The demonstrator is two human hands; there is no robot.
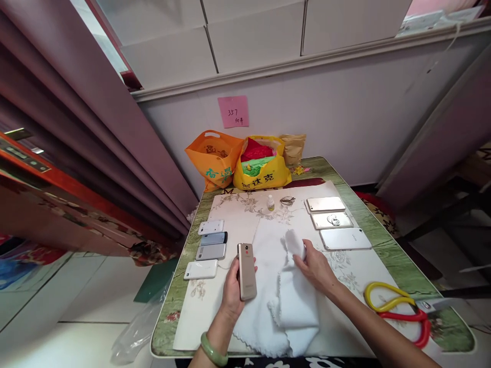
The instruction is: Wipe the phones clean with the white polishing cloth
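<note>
A gold smartphone (247, 273), its back and camera facing up, is held in my left hand (231, 291), fingers wrapped round its edges. My right hand (315, 266) grips one end of a white cloth (297, 301) and lifts it a little. The rest of that cloth lies folded over the table's near middle. On the left a white phone (201, 270) lies nearest my left hand, with several more in a column beyond it. To the right, past my right hand, rest a silver-white phone (345, 238), a phone with a ring (332, 221) and a gold phone (326, 204).
Large scissors (406, 309) with yellow and red handles lie at the right front edge. A small bottle (270, 203) stands beyond the cloth, beside a tangled dark cord or wire (287, 201). An orange bag (215, 158) and a yellow bag (263, 176) stand at the back.
</note>
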